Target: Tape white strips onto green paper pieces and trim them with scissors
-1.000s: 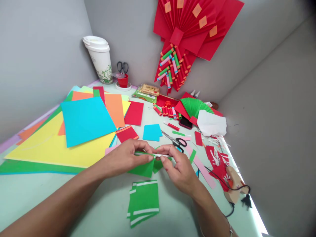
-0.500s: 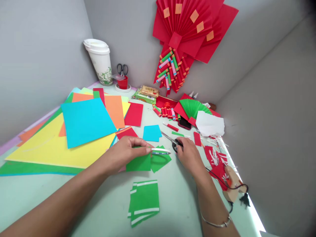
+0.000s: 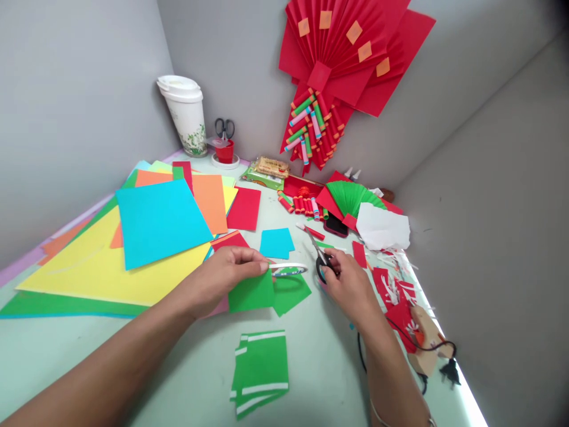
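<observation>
My left hand [image 3: 226, 277] is closed on a narrow roll of white tape [image 3: 284, 274], pinched between thumb and fingers above the table. Just below the fingers is a green paper square [image 3: 252, 292]; whether they also grip it, I cannot tell. More green paper [image 3: 292, 295] lies under the roll. Black-handled scissors [image 3: 320, 265] are in my right hand [image 3: 352, 286], fingers in the loops and blades pointing away. Nearer to me lies a loose stack of green paper pieces [image 3: 262, 362] with white tape strips along their edges.
Large coloured sheets, a blue one [image 3: 162, 222] on top, cover the left side. At the back stand a white cup [image 3: 184, 115] and a red pot [image 3: 224, 152] with scissors. Small paper rolls [image 3: 306, 205], white paper [image 3: 383, 226], red scraps [image 3: 402, 317] and a black plug [image 3: 450, 371] lie rightward.
My right hand has shifted slightly right with the scissors, and their blades have swung from pointing left to pointing more away from me. My left hand stays nearly in place with the tape.
</observation>
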The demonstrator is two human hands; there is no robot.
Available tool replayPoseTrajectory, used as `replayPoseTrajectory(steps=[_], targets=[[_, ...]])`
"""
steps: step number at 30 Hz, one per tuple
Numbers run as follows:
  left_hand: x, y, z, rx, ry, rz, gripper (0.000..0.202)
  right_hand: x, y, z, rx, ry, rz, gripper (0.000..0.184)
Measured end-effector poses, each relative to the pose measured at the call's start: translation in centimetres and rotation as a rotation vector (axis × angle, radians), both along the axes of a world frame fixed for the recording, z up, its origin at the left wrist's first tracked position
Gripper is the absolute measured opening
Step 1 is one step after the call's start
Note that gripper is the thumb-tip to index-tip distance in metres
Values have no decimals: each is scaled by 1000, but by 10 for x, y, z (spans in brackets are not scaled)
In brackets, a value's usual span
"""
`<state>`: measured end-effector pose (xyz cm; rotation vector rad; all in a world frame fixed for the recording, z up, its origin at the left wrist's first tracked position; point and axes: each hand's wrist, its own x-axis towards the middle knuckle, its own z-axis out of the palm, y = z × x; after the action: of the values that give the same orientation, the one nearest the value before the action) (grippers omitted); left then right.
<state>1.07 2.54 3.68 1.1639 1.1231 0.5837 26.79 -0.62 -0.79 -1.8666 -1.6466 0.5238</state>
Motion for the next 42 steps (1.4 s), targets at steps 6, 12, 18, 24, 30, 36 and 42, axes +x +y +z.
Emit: replayPoseTrajectory(steps=[6,12,18,24,30,36,42], targets=[[-2,2,-3,-33,-28,69,27,-18,-15,28,-143,506,209,47],[-6,7,-6,73,-36,200,28,-34,-30,40,-436,879,423,44],[-7,10,-9,1,-195,298,31,-35,-30,34,-510,868,474,36],[-4,8,-7,-1,-241,323,28,-38,-27,28,-519,876,504,35],[0,3,-5,20,-194,276,28,-43,-25,28,-491,868,506,34],[3,2,-7,79,-135,254,27,-46,-23,28,-487,866,507,37],[5,1,-12,53,-162,218,27,-51,-24,26,-463,918,495,34]])
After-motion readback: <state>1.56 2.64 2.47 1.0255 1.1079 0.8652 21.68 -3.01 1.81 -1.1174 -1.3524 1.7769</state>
